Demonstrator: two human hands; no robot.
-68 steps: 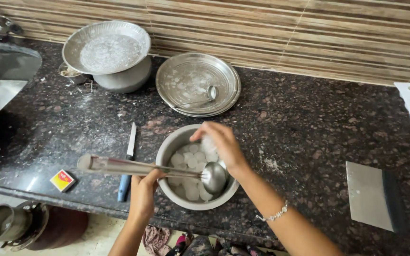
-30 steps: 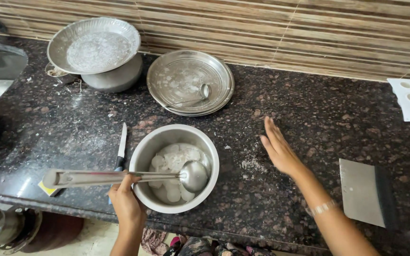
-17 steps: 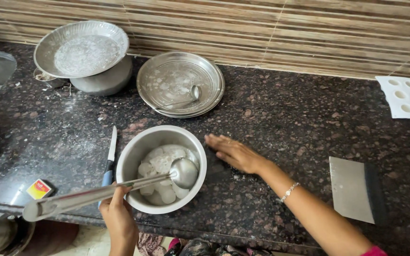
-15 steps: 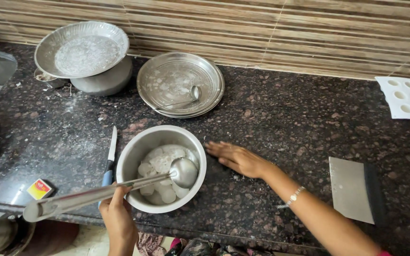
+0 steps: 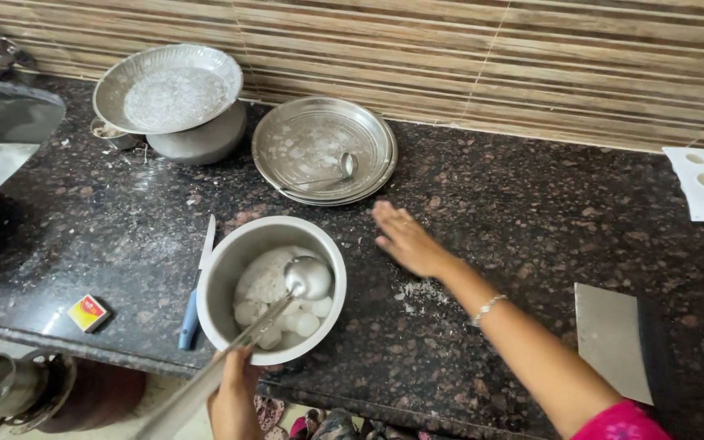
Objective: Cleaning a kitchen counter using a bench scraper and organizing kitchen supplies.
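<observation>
On the dark counter, the steel bowl sits at eight o'clock from the flat, spread right hand — the nearer left hand grips the ladle, handle running toward seven o'clock.

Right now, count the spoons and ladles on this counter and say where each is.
2. A ladle rests in the steel bowl, its handle in the left hand. A small spoon lies on the flat steel plate. Others may be hidden.

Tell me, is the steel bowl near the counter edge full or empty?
Partly full: white lumps lie in the steel bowl, well below its rim, under the ladle.
</observation>
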